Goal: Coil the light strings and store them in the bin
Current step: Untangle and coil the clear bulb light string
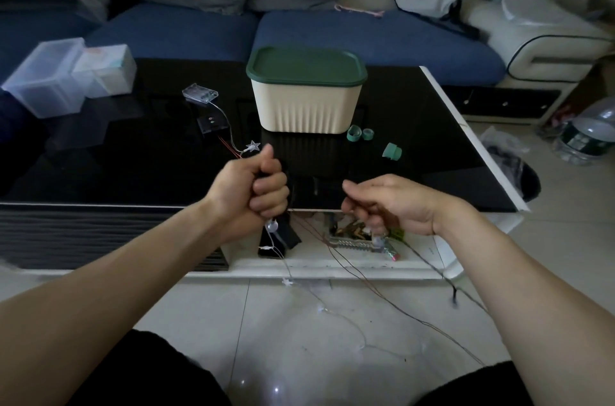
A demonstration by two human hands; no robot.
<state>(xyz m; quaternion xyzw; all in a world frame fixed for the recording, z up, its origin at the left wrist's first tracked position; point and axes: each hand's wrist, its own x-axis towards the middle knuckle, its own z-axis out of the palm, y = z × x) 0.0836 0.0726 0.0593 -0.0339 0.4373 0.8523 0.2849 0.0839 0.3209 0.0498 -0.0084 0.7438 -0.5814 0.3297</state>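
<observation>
1. Nearest, below the table edge [233, 206], loose light string [332, 312] trails over the floor; pulling could snag it there.
2. At that edge, left hand [256, 192] fists the string; right hand [389, 206] has curled fingers, wire contact unclear.
3. Beyond, the bin [304, 106] stands lidded, open tabletop around it.

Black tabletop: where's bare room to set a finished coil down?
Free: the wide tabletop patch left of the left hand, below the clear boxes; also the right strip past the green cap. Crowded: between the battery case and the bin, where wires and the black controller lie.
</observation>
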